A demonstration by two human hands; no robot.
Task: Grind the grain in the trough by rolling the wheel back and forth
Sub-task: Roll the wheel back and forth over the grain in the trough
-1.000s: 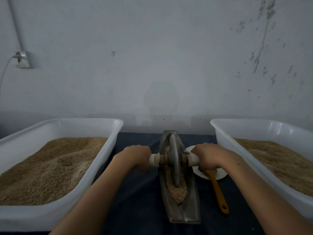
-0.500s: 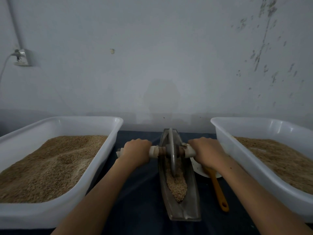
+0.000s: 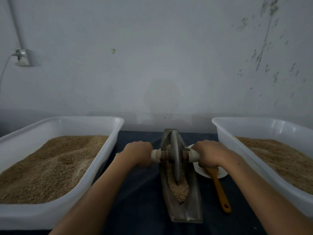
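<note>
A narrow boat-shaped metal trough (image 3: 191, 212) lies lengthwise on the dark table between my arms. Tan grain (image 3: 180, 189) fills its near half. A grey metal wheel (image 3: 175, 156) stands upright in the trough on a pale axle handle (image 3: 156, 156) that runs left to right. My left hand (image 3: 138, 154) grips the handle's left end. My right hand (image 3: 207, 153) grips the right end. The wheel sits over the trough's middle, its lower rim in the grain.
A white tub of grain (image 3: 81, 126) stands on the left and another white tub (image 3: 250, 126) on the right. A white dish (image 3: 202, 171) with an orange-handled brush (image 3: 220, 190) lies just right of the trough. A grey wall with a socket (image 3: 23, 57) is behind.
The wheel rolled away from me half a second ago and has now come back toward me along the trough. Both hands kept their grip on the handle.
</note>
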